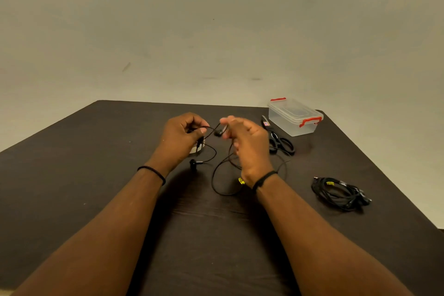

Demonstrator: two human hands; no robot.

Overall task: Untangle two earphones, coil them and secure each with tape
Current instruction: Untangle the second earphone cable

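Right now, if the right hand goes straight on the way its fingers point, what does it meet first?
Probably the left hand. The right hand points left across the small gap, where the thin black earphone cable stretches between them. Depth is unclear.

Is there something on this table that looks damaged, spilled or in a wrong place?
Nothing stands out. The loose earphone cable between the left hand and right hand is simply being worked on. The coiled earphone, scissors and closed plastic box lie undisturbed.
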